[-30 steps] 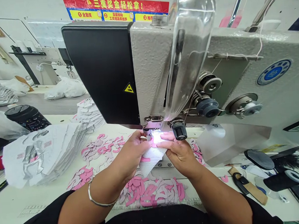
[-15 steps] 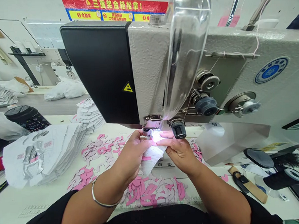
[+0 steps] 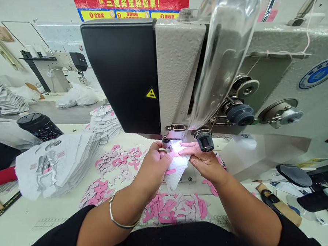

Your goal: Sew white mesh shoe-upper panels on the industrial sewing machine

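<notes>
Shifted rightward in view since half a second ago: white, textured fabric piece with pink strips (image 3: 178, 171), still at the lit needle area of the grey-and-black sewing machine (image 3: 180, 74).
Left hand (image 3: 151, 169) pinches its left edge between thumb and fingers; right hand (image 3: 207, 164) rests fingers on its right side, though whether they pinch it I cannot tell. Nearer the person, loose pink and pale curved scraps (image 3: 166, 214) lie heaped on the cream tabletop (image 3: 21, 231). Further left are stacked white panels with silver shapes (image 3: 69, 164) and, behind them, a black lidded tumbler (image 3: 39, 126).
</notes>
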The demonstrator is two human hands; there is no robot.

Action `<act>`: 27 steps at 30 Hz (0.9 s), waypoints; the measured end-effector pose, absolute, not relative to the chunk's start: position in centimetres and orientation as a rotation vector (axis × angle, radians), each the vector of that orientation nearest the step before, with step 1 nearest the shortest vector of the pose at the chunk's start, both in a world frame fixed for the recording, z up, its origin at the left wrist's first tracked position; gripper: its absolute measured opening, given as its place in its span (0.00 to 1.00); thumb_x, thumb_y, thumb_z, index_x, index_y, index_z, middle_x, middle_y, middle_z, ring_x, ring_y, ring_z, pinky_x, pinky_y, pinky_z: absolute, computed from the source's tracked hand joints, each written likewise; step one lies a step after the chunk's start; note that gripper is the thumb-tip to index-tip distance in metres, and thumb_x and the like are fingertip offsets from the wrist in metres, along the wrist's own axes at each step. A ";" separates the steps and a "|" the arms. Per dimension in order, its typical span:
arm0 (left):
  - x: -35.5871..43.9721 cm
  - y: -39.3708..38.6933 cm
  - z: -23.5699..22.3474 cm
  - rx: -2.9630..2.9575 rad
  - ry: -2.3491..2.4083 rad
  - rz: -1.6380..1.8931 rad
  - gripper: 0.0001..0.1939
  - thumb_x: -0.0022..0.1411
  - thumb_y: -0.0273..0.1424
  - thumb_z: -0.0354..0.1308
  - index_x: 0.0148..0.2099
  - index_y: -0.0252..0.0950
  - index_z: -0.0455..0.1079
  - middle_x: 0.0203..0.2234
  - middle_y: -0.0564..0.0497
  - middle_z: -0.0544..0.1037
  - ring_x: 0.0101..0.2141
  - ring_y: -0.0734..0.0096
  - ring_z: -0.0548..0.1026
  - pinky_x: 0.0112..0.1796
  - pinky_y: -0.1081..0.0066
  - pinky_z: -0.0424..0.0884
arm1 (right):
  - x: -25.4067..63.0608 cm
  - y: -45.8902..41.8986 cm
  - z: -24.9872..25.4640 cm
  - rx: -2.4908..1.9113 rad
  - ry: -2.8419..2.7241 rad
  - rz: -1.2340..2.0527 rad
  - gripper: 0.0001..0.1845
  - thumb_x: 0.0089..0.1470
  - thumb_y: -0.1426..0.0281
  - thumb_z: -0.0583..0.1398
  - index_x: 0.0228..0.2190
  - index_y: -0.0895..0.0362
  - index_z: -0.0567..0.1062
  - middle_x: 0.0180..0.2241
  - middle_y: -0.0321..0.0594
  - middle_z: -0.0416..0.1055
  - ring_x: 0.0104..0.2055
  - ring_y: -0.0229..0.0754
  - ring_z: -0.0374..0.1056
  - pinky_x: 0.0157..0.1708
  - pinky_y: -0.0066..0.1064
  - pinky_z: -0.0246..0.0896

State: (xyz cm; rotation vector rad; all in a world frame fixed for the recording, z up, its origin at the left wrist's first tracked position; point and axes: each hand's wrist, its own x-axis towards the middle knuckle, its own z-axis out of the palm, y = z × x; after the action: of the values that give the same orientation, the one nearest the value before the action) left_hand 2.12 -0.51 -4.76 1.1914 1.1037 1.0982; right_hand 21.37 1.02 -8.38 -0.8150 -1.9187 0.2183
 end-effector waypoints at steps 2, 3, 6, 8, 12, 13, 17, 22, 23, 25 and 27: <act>2.0 -0.4 -4.8 1.169 1.076 1.072 0.21 0.52 0.35 0.62 0.49 0.40 0.66 0.21 0.57 0.68 0.22 0.71 0.68 0.25 0.70 0.66 | 21.4 1.0 -8.4 -0.822 -1.919 0.204 0.13 0.61 0.73 0.59 0.40 0.46 0.80 0.35 0.37 0.71 0.43 0.42 0.71 0.44 0.37 0.68; 2.0 -0.4 -4.9 1.163 1.067 1.066 0.21 0.52 0.35 0.63 0.49 0.40 0.66 0.21 0.57 0.68 0.22 0.71 0.68 0.25 0.70 0.66 | 21.4 0.9 -8.4 -0.827 -1.920 0.194 0.12 0.61 0.73 0.59 0.40 0.46 0.81 0.35 0.37 0.71 0.44 0.42 0.71 0.44 0.38 0.68; 1.9 -0.3 -5.1 1.159 1.066 1.068 0.20 0.52 0.34 0.63 0.48 0.40 0.66 0.22 0.57 0.68 0.22 0.71 0.68 0.25 0.70 0.66 | 21.4 0.8 -8.4 -0.834 -1.925 0.191 0.13 0.60 0.73 0.59 0.40 0.45 0.81 0.34 0.37 0.71 0.43 0.42 0.70 0.45 0.38 0.68; 1.8 -0.2 -5.1 1.152 1.061 1.071 0.20 0.52 0.34 0.63 0.48 0.39 0.66 0.22 0.57 0.69 0.22 0.71 0.69 0.26 0.71 0.66 | 21.4 0.8 -8.4 -0.830 -1.926 0.196 0.14 0.61 0.73 0.59 0.41 0.45 0.80 0.35 0.37 0.71 0.43 0.42 0.70 0.45 0.39 0.67; 1.9 -0.2 -4.8 1.124 1.014 1.053 0.20 0.54 0.35 0.63 0.48 0.39 0.65 0.23 0.57 0.69 0.24 0.70 0.71 0.28 0.70 0.68 | 21.4 0.8 -8.7 -0.835 -1.918 0.193 0.14 0.61 0.73 0.59 0.42 0.44 0.80 0.36 0.38 0.71 0.45 0.44 0.70 0.46 0.40 0.67; 1.9 -0.2 -4.7 1.125 1.009 1.049 0.19 0.55 0.35 0.62 0.48 0.39 0.65 0.24 0.56 0.69 0.25 0.70 0.71 0.29 0.70 0.68 | 21.4 0.8 -8.8 -0.842 -1.918 0.194 0.14 0.61 0.73 0.59 0.42 0.44 0.80 0.36 0.38 0.71 0.46 0.44 0.70 0.47 0.41 0.66; 1.9 0.1 -4.7 1.160 1.036 1.045 0.18 0.56 0.33 0.62 0.48 0.39 0.65 0.25 0.56 0.69 0.26 0.71 0.71 0.30 0.70 0.69 | 21.5 0.9 -9.0 -0.870 -1.927 0.189 0.14 0.61 0.73 0.59 0.43 0.44 0.80 0.38 0.39 0.72 0.46 0.44 0.69 0.47 0.42 0.66; 1.6 0.8 -4.8 1.153 1.003 1.036 0.16 0.56 0.32 0.63 0.46 0.39 0.65 0.27 0.56 0.70 0.28 0.72 0.72 0.30 0.72 0.68 | 21.3 0.6 -8.7 -0.863 -1.943 0.135 0.17 0.61 0.75 0.57 0.45 0.44 0.78 0.46 0.38 0.73 0.48 0.43 0.69 0.48 0.42 0.66; 1.5 1.0 -4.8 1.146 1.009 1.033 0.16 0.55 0.32 0.63 0.45 0.38 0.66 0.28 0.56 0.70 0.29 0.72 0.72 0.30 0.72 0.68 | 21.3 0.5 -8.6 -0.871 -1.949 0.119 0.18 0.61 0.75 0.57 0.46 0.44 0.78 0.47 0.38 0.73 0.48 0.43 0.69 0.48 0.42 0.66; 1.3 1.2 -4.5 1.137 1.036 1.028 0.16 0.54 0.31 0.64 0.44 0.38 0.67 0.28 0.56 0.70 0.29 0.73 0.71 0.30 0.73 0.68 | 21.1 0.3 -8.6 -0.885 -1.961 0.086 0.18 0.61 0.76 0.56 0.47 0.44 0.77 0.48 0.38 0.72 0.50 0.44 0.68 0.49 0.43 0.66; 1.2 1.3 -4.2 1.127 1.058 1.014 0.16 0.52 0.31 0.65 0.44 0.37 0.69 0.29 0.55 0.71 0.31 0.72 0.72 0.30 0.73 0.69 | 21.0 0.1 -8.5 -0.887 -1.972 0.056 0.19 0.62 0.76 0.56 0.49 0.44 0.76 0.49 0.39 0.72 0.50 0.44 0.68 0.50 0.44 0.66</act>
State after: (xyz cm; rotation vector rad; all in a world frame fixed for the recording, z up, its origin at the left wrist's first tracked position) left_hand 1.19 1.25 -4.18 1.1275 1.0584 1.0142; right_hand 21.03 0.12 -8.53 -0.8875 -1.9721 0.0559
